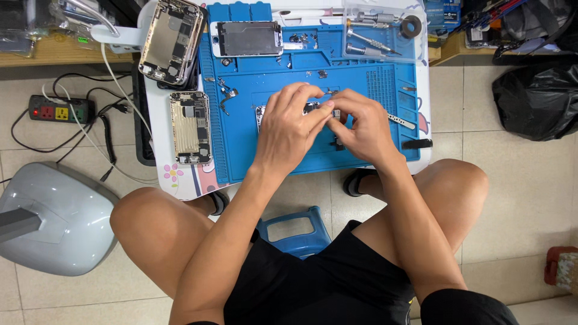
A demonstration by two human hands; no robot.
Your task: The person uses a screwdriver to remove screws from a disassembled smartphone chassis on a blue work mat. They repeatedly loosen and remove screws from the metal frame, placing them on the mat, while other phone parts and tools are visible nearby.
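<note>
My left hand [291, 125] and my right hand [359, 127] meet over the middle of a blue repair mat [283, 75]. Both pinch a small dark phone part [335, 114] between their fingertips. Under my left hand lies an opened phone body [260, 114], mostly hidden by the hand. Small loose screws and metal brackets [227, 96] are scattered on the mat beyond my hands.
Two opened gold phone shells [190, 127] [171, 41] lie at the left, a phone screen [247, 38] at the mat's top. A clear tray of screwdrivers [378, 31] sits top right. A power strip [59, 111], a grey appliance [54, 216], a black bag [536, 99] and a blue stool [296, 229] are on the floor.
</note>
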